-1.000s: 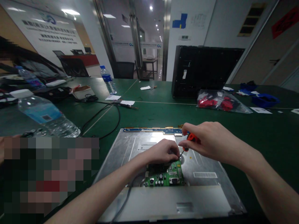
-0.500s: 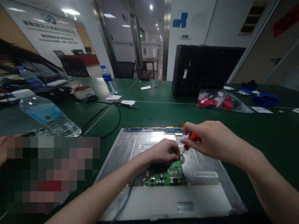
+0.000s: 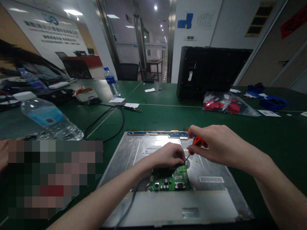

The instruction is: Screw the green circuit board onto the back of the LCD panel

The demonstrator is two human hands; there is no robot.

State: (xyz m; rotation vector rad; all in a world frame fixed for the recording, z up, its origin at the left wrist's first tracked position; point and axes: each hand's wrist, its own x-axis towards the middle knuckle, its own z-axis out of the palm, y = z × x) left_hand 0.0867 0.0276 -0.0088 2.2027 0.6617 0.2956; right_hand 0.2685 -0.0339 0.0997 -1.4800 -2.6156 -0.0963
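Observation:
A silver metal display panel [image 3: 211,195] lies flat on the table in front of me. On its middle sits a green circuit board [image 3: 171,183] with connectors and capacitors. My right hand [image 3: 213,139] grips the red and black handle of a screwdriver [image 3: 197,141], tilted so its shaft points down at the board's upper right corner. My left hand [image 3: 170,155] rests over the board's upper edge, its fingertips pinched together beside the screwdriver's tip. What those fingers hold, if anything, is hidden. A blue strip board [image 3: 153,133] runs along the panel's far edge.
A large water bottle [image 3: 48,111] lies tilted at the left, near another person's hand [image 3: 4,153]. A soldering iron [image 3: 133,109] with a black cable lies beyond the panel. A black monitor [image 3: 213,73] and a plastic bag with red items [image 3: 227,103] are at the far right.
The screwdriver handle has turned slightly in my right hand, and the right thumb has shifted a little. My left hand stays in place.

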